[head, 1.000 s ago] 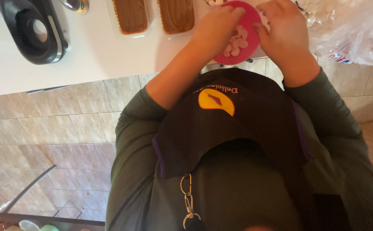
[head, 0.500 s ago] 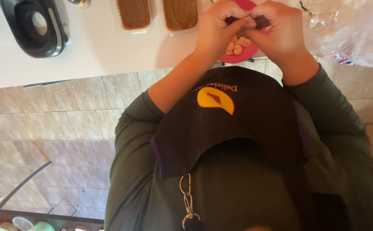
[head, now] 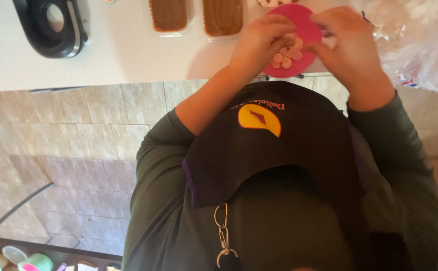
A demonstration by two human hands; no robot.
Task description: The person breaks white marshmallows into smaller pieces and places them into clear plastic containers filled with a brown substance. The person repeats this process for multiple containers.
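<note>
— On the white tabletop (head: 128,50), what is sitting around the person's hands?

— Going by size: a crinkled clear plastic bag (head: 420,45) is lying at the right edge, a black appliance (head: 53,22) is standing far left, and two clear trays of brown spread (head: 196,15) are sitting side by side near the middle. Just right of them a pink plate (head: 307,30) is holding small pale pink pieces (head: 285,57).

— And the hands?

— Both are working over the plate, close together. The left hand (head: 261,42) is curling its fingers above the pieces, seemingly pinching something small. The right hand (head: 349,50) is closing on a little white bit at the plate's right rim. How firm either grip is, I cannot tell.

— What could be going wrong?

— My guess: the plate is sitting at the tabletop's near edge, so a push from a wrist could be tipping it off onto the tiled floor. The right forearm is also passing just beside the bag and could be dragging it. Small pieces could be slipping from the fingertips.
</note>
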